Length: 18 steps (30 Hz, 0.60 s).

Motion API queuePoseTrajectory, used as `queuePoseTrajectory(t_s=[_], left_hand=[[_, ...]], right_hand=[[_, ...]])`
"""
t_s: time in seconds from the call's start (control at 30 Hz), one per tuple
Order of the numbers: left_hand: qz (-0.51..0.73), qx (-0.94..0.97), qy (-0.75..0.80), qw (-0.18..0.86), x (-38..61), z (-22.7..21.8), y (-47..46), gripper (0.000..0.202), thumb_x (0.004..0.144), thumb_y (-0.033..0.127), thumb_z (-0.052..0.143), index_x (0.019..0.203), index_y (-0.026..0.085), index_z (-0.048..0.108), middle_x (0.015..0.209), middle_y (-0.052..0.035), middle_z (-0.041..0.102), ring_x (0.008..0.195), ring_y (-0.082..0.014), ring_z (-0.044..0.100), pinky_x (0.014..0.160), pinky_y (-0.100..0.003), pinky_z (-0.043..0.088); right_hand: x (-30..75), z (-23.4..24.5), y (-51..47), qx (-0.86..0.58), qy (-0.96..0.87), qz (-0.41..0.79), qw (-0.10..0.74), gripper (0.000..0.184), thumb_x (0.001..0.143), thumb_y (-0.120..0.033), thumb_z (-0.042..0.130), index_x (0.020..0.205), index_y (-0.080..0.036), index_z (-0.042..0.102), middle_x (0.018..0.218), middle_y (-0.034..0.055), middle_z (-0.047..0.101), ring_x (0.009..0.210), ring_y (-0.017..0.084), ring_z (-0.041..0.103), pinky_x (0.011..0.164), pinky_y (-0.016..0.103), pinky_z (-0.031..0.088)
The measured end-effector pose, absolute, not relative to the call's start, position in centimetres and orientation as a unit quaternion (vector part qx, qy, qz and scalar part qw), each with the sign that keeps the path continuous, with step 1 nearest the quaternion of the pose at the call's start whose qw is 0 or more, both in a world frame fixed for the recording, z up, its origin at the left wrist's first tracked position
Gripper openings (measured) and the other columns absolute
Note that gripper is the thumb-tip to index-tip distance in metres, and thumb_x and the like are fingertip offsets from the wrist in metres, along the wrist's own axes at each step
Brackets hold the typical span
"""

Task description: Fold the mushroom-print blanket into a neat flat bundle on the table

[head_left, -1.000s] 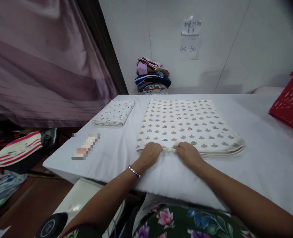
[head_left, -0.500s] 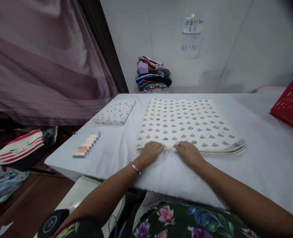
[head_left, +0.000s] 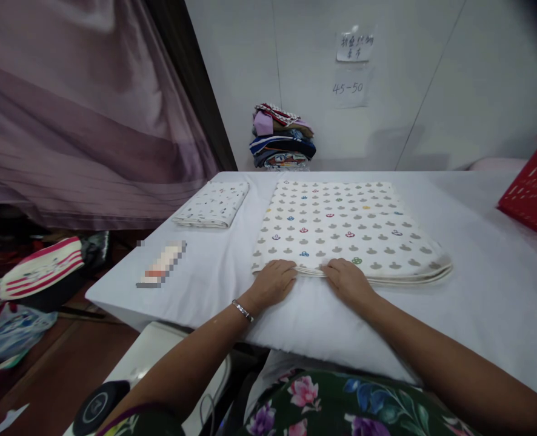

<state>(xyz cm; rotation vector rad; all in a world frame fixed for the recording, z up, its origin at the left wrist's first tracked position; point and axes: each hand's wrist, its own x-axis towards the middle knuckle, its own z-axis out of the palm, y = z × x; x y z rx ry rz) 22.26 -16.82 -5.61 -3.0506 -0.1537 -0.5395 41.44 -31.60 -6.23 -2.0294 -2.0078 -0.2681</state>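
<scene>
A folded cream cloth, printed with grey shapes and a few coloured outlines, lies flat on the white-covered table in front of me. Its layered near edge faces my body. My left hand grips this edge left of the middle, with the fingers curled over it. A short way to the right, my right hand pinches the same edge, its fingertips on the top layer. Both thumbs are mostly hidden. Farther left rests a smaller folded white cloth with a fine dark print, apart from both hands.
A blurred-out flat object lies on the table's left side. A stack of folded fabrics stands behind the far edge, against the wall. At right is a red basket. A white stool-like surface holds a round black device.
My left hand has slid slightly to the left along the near edge. The right hand and the cloth stay nearly in place, and the view has shifted a little.
</scene>
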Motion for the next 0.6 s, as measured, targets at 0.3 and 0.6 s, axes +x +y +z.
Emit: queuePoseTrajectory(t_s=[0.3,0.6], left_hand=[[-0.155,-0.982,-0.077,0.077,22.8,-5.8,-16.9,0.022,0.090,0.014,0.040,0.099,0.017,0.059,0.114,-0.0042,0.060,0.098,-0.0180,0.053,0.085,-0.033,0.041],[-0.137,-0.988,-0.048,0.042,21.9,-3.9,-17.0,0.021,0.086,0.009,0.038,0.091,0.016,0.057,0.105,-0.0051,0.061,0.097,-0.0170,0.053,0.087,-0.034,0.039]], right_hand=[[41.7,-6.1,-31.7,-0.700,-0.693,-0.064,0.159,0.022,0.089,-0.015,0.044,0.099,-0.017,0.064,0.086,0.0054,0.060,0.080,0.017,0.050,0.068,0.026,0.033],[41.5,-6.0,-31.7,-0.695,-0.701,-0.073,0.140,0.022,0.090,-0.014,0.042,0.095,-0.016,0.064,0.082,0.0051,0.059,0.076,0.017,0.048,0.065,0.027,0.031]])
